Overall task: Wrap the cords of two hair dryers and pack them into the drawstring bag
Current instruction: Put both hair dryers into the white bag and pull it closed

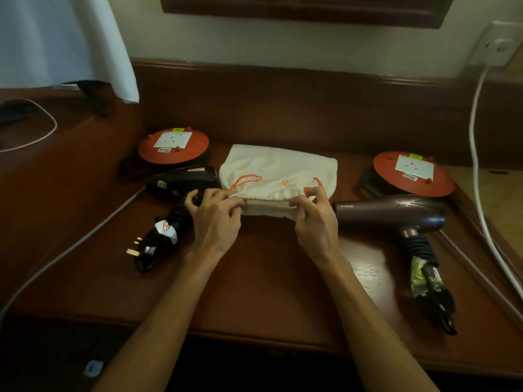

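Observation:
A cream drawstring bag (278,168) with an orange cord lies flat in the middle of the wooden table (254,278). My left hand (215,219) pinches the left side of the bag's mouth hem. At the right side of that hem my right hand (314,219) pinches too. A black hair dryer (181,179) lies left of the bag, its cord bundled with the plug (138,247) near the front. On the right rests a purple-brown hair dryer (390,213), whose wrapped cord (430,287) trails toward the table's front edge.
Two orange round extension reels, one at back left (174,145) and one at back right (413,174). A white cable (478,165) hangs from a wall socket (495,46) on the right. Another pale cable (70,250) crosses the table's left side. A lampshade (65,41) hangs at top left.

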`<control>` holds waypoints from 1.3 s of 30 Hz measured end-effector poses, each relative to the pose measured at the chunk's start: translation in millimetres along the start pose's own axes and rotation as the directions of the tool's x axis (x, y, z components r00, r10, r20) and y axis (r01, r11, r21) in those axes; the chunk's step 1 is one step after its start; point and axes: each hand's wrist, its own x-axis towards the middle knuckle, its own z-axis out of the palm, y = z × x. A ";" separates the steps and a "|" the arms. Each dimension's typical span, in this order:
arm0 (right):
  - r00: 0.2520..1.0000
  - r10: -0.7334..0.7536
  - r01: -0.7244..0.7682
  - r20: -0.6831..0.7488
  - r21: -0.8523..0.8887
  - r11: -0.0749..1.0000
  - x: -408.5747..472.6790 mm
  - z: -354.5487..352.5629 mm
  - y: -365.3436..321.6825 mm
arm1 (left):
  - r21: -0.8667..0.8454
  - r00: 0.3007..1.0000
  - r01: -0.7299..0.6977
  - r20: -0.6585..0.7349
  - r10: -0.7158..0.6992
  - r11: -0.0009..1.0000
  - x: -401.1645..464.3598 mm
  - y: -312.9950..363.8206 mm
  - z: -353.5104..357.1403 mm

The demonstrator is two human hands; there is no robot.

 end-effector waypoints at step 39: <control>0.999 0.032 -0.023 0.020 -0.357 0.934 20.8 -69.0 21.6 | 0.422 0.948 -0.050 0.305 -0.090 0.905 2.2 -32.7 -58.1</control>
